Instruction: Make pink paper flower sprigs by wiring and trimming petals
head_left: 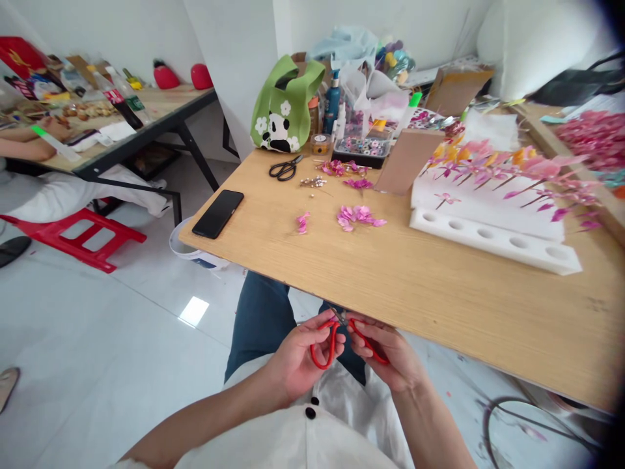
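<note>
Pink-and-orange artificial flower sprays (540, 169) lean over a white foam holder (483, 243), apparently made up, while loose pink petals (359, 215) lie on the wooden table (420, 280), probably left to use; the work looks partway along. Red-handled scissors (334, 344) sit between the hands, just short of the table's near edge. The left hand (303, 358) grasps one handle, the right hand (398, 352) the other (any piece at the left fingertips is too small to tell).

Bright, soft light, square glare on floor (131, 352), dark right-hand corners.
</note>
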`<state>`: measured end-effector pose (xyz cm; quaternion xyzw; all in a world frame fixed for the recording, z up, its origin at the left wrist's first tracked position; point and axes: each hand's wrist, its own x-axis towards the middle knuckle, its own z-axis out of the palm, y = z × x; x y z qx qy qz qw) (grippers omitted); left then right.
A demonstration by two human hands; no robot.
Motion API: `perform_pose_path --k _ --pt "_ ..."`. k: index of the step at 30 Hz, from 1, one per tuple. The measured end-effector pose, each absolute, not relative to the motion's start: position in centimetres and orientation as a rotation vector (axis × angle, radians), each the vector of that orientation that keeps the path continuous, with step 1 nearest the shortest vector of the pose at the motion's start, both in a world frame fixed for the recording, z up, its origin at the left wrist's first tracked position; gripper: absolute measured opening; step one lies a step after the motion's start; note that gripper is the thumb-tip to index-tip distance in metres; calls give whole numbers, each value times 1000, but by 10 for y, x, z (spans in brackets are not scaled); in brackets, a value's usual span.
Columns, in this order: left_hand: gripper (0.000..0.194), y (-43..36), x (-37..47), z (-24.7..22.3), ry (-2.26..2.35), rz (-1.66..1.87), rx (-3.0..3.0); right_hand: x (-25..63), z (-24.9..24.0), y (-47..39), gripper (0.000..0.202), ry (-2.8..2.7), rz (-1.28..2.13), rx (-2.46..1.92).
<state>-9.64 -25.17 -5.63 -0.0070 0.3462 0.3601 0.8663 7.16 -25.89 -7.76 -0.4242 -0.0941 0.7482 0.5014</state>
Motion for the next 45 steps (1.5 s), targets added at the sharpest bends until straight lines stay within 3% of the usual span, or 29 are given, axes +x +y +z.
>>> perform_pose_path --k 11,23,30,37,40,44,45 --pt "35 -262 -115 -51 854 691 163 63 -70 -282 31 -463 1851 -1127" --pt "37 -263 -108 -38 835 476 499 71 -63 -301 28 -680 1521 -1303" --pt "36 -261 -108 -38 775 424 411 97 -66 -313 33 -624 1171 -1528" --pt "34 -260 -108 -43 793 439 433 67 -38 -330 15 -1130 627 -1773" --pt "31 -260 -109 -42 797 414 506 66 -33 -315 29 -1278 840 -1732" --pt "28 -260 -112 -39 771 315 598 71 -32 -297 7 -1377 1223 -1657" --pt "27 -259 -113 -39 768 304 606 72 -32 -294 10 -1404 1251 -1638"
